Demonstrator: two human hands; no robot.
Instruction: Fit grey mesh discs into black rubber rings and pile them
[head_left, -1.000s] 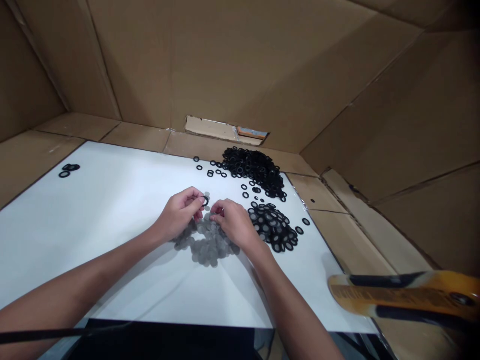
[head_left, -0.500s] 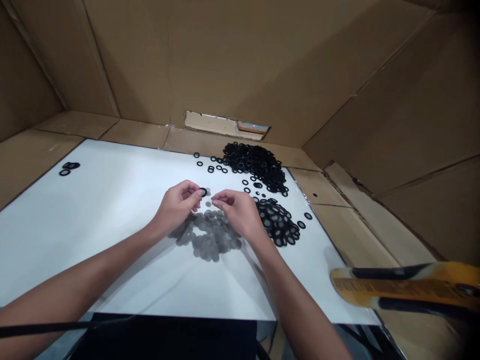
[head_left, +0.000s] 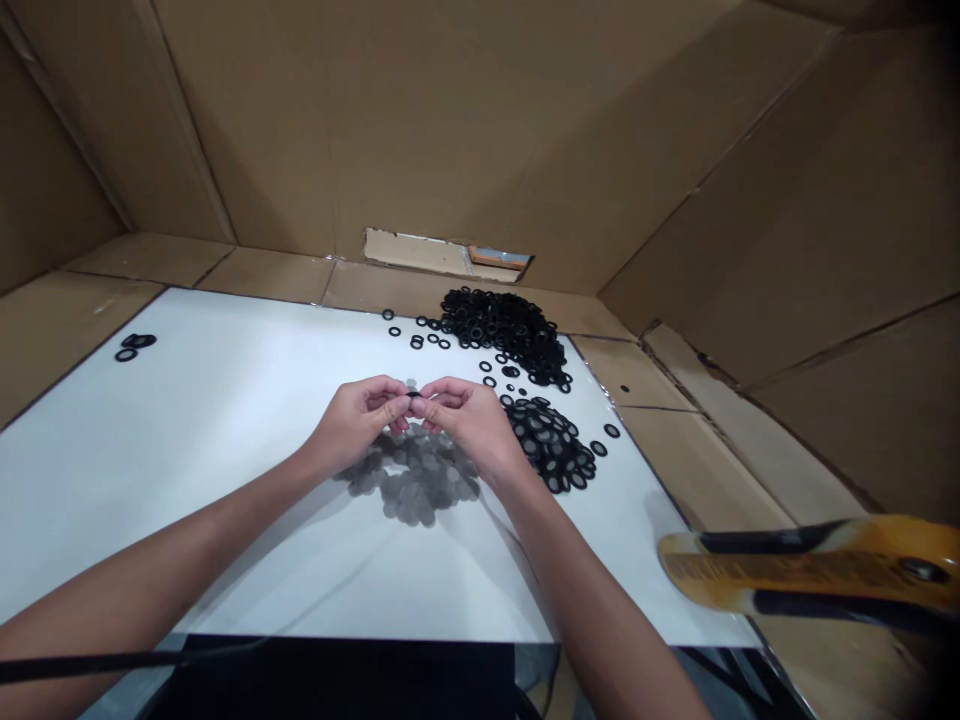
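My left hand (head_left: 364, 418) and my right hand (head_left: 459, 412) meet above the table, thumbs and fingers closed on one small black ring (head_left: 414, 394) from both sides. Whether a grey disc sits in that ring I cannot make out. Just below my hands lies a loose heap of thin grey mesh discs (head_left: 424, 485). To the right of my right hand is a pile of black rings with grey centres (head_left: 551, 440). Farther back rises a larger heap of black rings (head_left: 502, 325), with several single ones scattered around it.
The white table (head_left: 247, 400) is bordered by cardboard walls (head_left: 480, 120). A few black rings (head_left: 135, 347) lie at the far left. A yellow and black tool (head_left: 795, 565) juts in at the right. A black cable (head_left: 97, 664) crosses the lower left.
My right hand has come over to the left hand, closing the gap between them. Both now grip the ring that only my left hand held before, and it has tilted edge-on.
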